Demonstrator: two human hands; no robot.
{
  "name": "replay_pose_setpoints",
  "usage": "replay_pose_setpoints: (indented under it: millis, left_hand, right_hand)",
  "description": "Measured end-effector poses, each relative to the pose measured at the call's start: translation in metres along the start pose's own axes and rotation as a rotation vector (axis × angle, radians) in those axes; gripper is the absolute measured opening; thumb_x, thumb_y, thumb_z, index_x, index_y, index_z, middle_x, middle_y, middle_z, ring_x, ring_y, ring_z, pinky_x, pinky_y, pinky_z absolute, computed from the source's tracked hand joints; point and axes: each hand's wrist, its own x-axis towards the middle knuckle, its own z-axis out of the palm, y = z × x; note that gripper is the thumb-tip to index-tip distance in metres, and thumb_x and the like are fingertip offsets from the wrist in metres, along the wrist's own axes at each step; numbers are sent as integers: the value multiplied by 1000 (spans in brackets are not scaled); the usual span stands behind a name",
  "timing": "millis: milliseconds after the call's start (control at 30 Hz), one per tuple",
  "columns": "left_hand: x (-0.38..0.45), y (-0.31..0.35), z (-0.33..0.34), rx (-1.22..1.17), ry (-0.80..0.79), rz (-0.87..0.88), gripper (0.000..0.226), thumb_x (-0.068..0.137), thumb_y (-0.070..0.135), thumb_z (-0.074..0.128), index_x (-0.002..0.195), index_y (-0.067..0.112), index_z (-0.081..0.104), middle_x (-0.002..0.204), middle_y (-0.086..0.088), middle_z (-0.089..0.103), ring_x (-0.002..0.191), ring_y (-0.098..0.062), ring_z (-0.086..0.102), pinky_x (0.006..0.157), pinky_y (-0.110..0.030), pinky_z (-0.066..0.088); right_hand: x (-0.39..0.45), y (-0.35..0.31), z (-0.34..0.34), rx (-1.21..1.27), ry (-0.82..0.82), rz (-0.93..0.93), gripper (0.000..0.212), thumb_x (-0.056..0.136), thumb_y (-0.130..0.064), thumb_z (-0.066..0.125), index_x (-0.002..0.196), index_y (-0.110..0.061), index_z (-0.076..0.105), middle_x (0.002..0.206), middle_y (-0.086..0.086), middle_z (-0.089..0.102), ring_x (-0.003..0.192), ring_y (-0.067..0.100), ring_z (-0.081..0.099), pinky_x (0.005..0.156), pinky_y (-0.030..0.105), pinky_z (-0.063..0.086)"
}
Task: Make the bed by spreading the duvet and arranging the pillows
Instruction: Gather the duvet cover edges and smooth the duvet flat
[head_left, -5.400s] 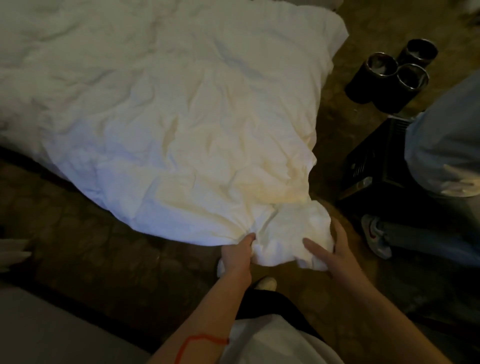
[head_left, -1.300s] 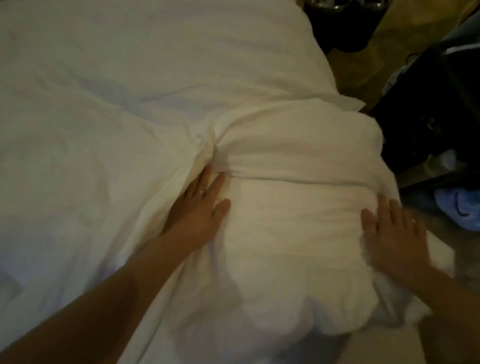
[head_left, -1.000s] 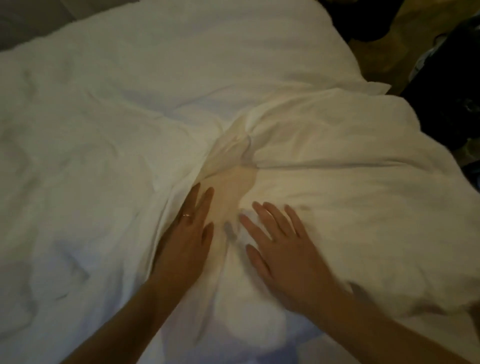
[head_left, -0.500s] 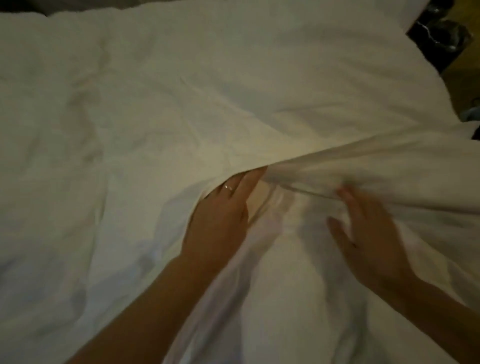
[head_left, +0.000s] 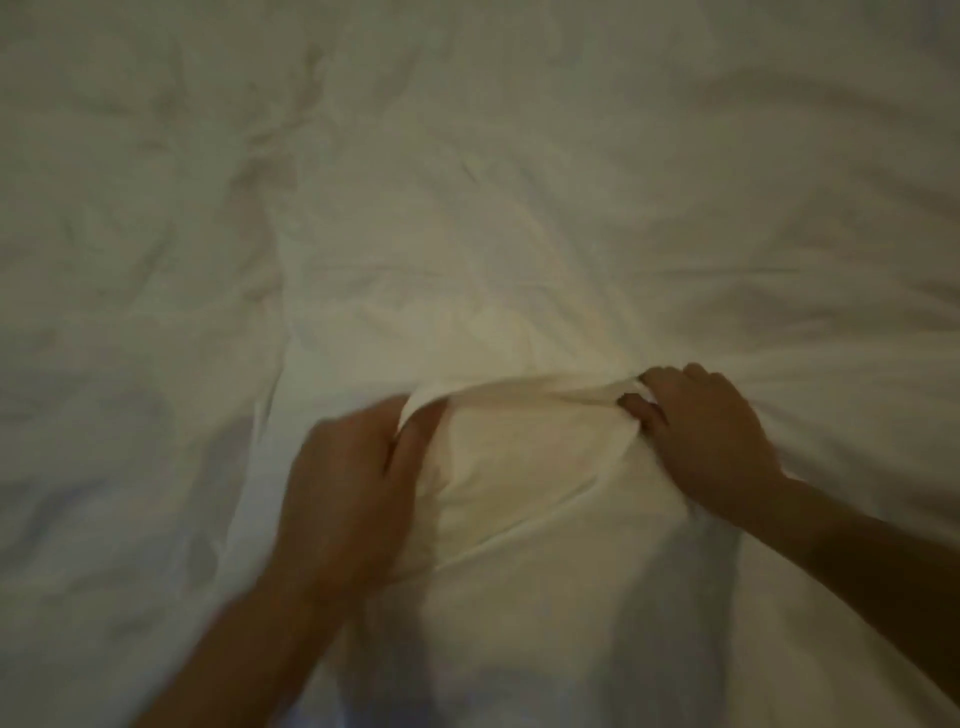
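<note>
Duvet (head_left: 467, 234) fold pinched between left hand (head_left: 348, 483), right hand (head_left: 711, 441).

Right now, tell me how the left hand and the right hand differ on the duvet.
The left hand is motion-blurred and nearer the camera; the right hand is sharper and farther out. The left pinches the raised fold's left end, the right its right end with fingers curled. Both grip the same white duvet fold.

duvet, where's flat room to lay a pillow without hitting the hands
Free: the wide duvet stretch beyond both hands, and the left side. Crowded: the raised fold gripped between the left hand and right hand.
</note>
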Motion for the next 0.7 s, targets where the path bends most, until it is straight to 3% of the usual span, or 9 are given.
replay_pose_setpoints:
  millis: [67,133,200,267,333,400,500,633,700]
  left_hand:
    - [57,3,-6,45,-139,66,52,98,54,48,57,21,51,48,13,50,48,-1,46,53,-21,35]
    - [100,-20,12,283,-357,-90,53,96,60,47,68,19,64,53,10,56,62,-12,63,60,-28,40]
    - [113,-48,42,450,-512,-244,53,97,63,42,93,21,74,68,2,65,79,-22,68,66,-28,42]
    - [103,-58,67,567,-433,-206,46,101,57,39,100,23,71,87,-5,72,88,-25,67,69,-31,40]
    - [85,-57,75,569,-240,-69,33,103,48,41,107,25,64,102,-8,69,98,-31,64,77,-36,42]
    - [62,-57,67,501,-74,50,32,100,44,50,124,23,57,114,-8,64,104,-32,59,85,-40,42]
    - [16,-64,41,575,44,144,51,89,45,59,135,24,51,125,-6,58,110,-28,54,92,-39,38]
    - [-37,-87,-3,661,15,133,54,77,33,67,130,23,60,124,-7,58,107,-33,58,89,-41,40]
    - [-53,-93,-20,676,-75,4,51,78,26,60,128,28,62,122,-2,60,101,-31,62,80,-39,48]
  right_hand:
    - [6,12,-2,41,35,54,11,91,-26,51,95,-16,53,76,13,61,61,34,57,54,38,49]
    - [9,23,6,75,-34,177,39,97,-40,34,87,-12,60,73,13,63,67,35,59,61,40,49]
    - [10,28,22,72,-142,201,52,97,-50,27,82,-13,60,74,12,64,73,35,60,67,40,46]
    - [11,30,34,103,-234,231,58,96,-57,24,82,-14,60,76,13,65,78,35,61,70,41,43]
    - [13,32,34,199,-250,317,59,97,-61,31,88,-11,62,83,14,65,84,36,60,74,42,43]
    - [14,27,27,270,-153,406,46,97,-52,46,97,-9,63,94,15,64,92,37,58,81,44,44]
    - [29,-10,2,406,59,280,37,92,-39,56,118,-12,60,116,10,60,110,31,53,97,43,41]
    - [66,-75,-4,456,-220,-26,70,90,-67,36,141,-21,47,135,-1,55,128,18,45,116,36,25]
    - [77,-91,9,376,-341,-49,73,87,-72,30,134,-22,53,124,0,61,120,20,52,110,33,27]
